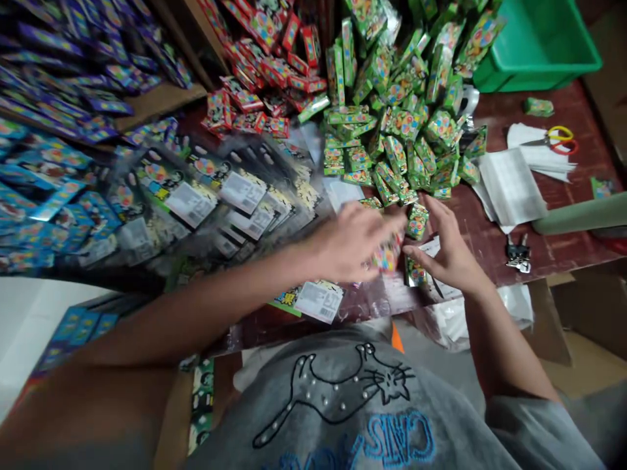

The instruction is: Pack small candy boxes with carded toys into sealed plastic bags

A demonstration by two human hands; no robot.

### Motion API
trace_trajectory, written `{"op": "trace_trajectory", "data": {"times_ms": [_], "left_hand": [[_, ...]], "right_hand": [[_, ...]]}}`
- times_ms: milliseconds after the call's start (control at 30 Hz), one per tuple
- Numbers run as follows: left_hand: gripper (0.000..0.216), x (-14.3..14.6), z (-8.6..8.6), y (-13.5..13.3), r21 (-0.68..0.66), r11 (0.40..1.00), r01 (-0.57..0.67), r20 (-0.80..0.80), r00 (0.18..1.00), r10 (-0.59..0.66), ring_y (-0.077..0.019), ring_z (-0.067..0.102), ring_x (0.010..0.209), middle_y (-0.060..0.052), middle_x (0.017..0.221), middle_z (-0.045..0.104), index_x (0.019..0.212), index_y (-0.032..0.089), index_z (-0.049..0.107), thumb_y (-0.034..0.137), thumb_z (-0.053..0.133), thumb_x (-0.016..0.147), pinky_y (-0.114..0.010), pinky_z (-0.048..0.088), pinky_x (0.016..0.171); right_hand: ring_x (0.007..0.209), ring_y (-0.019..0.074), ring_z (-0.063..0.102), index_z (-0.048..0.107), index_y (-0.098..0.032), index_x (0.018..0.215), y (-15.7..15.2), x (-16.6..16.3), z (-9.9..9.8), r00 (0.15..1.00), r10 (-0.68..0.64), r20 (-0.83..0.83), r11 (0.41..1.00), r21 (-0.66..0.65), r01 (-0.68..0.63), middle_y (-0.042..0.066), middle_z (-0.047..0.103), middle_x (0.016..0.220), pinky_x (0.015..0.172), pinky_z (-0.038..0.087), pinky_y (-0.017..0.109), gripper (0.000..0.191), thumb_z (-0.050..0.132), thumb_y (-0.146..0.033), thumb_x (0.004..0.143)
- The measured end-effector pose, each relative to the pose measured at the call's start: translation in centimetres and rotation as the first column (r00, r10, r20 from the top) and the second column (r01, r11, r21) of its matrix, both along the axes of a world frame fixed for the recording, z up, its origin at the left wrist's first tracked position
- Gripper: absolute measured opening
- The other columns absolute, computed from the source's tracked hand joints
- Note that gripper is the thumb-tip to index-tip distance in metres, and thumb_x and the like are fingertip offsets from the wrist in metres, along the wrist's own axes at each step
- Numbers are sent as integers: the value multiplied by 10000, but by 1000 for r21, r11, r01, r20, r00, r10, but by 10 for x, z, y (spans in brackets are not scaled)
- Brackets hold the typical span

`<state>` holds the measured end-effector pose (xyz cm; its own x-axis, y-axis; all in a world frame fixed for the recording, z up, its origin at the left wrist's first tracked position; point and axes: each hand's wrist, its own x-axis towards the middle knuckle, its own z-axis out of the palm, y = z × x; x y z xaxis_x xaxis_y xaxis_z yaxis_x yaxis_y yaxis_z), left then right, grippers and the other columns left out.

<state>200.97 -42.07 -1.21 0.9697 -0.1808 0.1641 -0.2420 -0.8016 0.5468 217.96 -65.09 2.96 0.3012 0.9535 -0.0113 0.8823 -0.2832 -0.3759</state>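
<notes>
My left hand [355, 241] is smeared by motion, with its fingers closed over a small box with coloured dots [388, 253], partly hidden beneath them. To its right, my right hand [451, 256] has its thumb and fingers apart. A small green box [417, 220] lies between that thumb and forefinger; whether they touch it I cannot tell. Just below the thumb is another green box [415, 271]. Beyond both hands rises a big pile of green boxes [401, 124]. Left of my left hand lie overlapping clear bags with printed cards and white labels [245, 192].
Red boxes [274, 65], purple packs [88, 59] and blue packs [53, 196] are heaped at back and left. A green bin [543, 59] stands back right. Scissors [553, 140], white sheets [514, 186], keys [518, 253] and a pale green tube [582, 212] lie right.
</notes>
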Motion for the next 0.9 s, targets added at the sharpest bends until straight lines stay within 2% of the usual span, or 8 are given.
{"op": "trace_trajectory", "data": {"times_ms": [67, 167, 333, 500, 633, 733, 833, 900], "left_hand": [[816, 1, -8, -44, -4, 986, 167, -17, 986, -167, -331, 541, 1384, -172, 1504, 613, 1628, 148, 389, 354, 722, 912, -487, 305, 1208], [853, 2, -22, -68, 16, 986, 165, -81, 983, -164, -330, 570, 1371, -202, 1474, 640, 1628, 88, 376, 345, 761, 910, -486, 318, 1214], [1119, -57, -6, -35, 74, 994, 77, -95, 993, -69, -388, 324, 1614, -218, 1744, 349, 1605, 138, 422, 583, 946, 722, -547, 165, 1345], [871, -146, -13, -15, 200, 975, 92, -248, 968, -41, -409, 427, 1536, -189, 1674, 474, 1484, 166, 577, 428, 961, 748, -598, 283, 1298], [724, -167, -30, -22, 201, 979, -24, -263, 962, 78, -409, 462, 1485, -197, 1612, 516, 1519, 161, 554, 312, 837, 870, -606, 348, 1248], [679, -167, -25, -42, 151, 980, -127, -288, 943, 166, -397, 544, 1355, -192, 1450, 599, 1490, 147, 575, 313, 808, 874, -556, 444, 1163], [789, -179, -19, -67, 122, 937, -327, -398, 849, 348, -382, 603, 1201, -186, 1375, 600, 1544, 153, 523, 359, 829, 846, -518, 531, 1030], [868, -195, -24, -81, 120, 862, -492, -454, 745, 488, -395, 603, 1187, -200, 1382, 579, 1578, 151, 481, 453, 835, 844, -534, 545, 1008]], "right_hand": [[1647, 349, 286, 118, -230, 1731, 3, 1, -1, 1000, 19, -6, 1000, -15, -19, 199, 322, 1728, 1335, 298, 633, 815, 523, -312, 1028], [1651, 358, 282, 196, -172, 1719, -5, -10, -10, 997, 75, -16, 992, -100, -76, 226, 338, 1721, 1337, 229, 685, 770, 450, -193, 993], [1676, 391, 207, 101, -130, 1743, -17, -72, -45, 1000, 25, 18, 987, -159, -21, 244, 216, 1790, 1327, 261, 671, 907, 505, -554, 1051], [1651, 439, 245, 357, -283, 1703, 18, -117, -85, 977, 103, 187, 982, -176, -69, 136, 284, 1798, 1320, 182, 700, 793, 410, -729, 1049], [1519, 428, 442, 473, -276, 1647, 38, -108, -93, 961, 208, 184, 968, -178, -175, 142, 502, 1678, 1227, 349, 649, 728, 407, -703, 1061], [1432, 402, 517, 566, -255, 1576, 36, -87, -89, 940, 269, 209, 958, -161, -238, 160, 588, 1583, 1135, 436, 583, 722, 455, -725, 1040], [1417, 402, 518, 631, -258, 1512, 30, -69, -85, 933, 292, 209, 954, -130, -269, 154, 588, 1574, 1121, 441, 559, 759, 534, -786, 976], [1393, 411, 526, 652, -254, 1484, 28, -65, -85, 938, 276, 209, 960, -112, -258, 148, 621, 1534, 1109, 439, 569, 744, 566, -782, 967]]}}
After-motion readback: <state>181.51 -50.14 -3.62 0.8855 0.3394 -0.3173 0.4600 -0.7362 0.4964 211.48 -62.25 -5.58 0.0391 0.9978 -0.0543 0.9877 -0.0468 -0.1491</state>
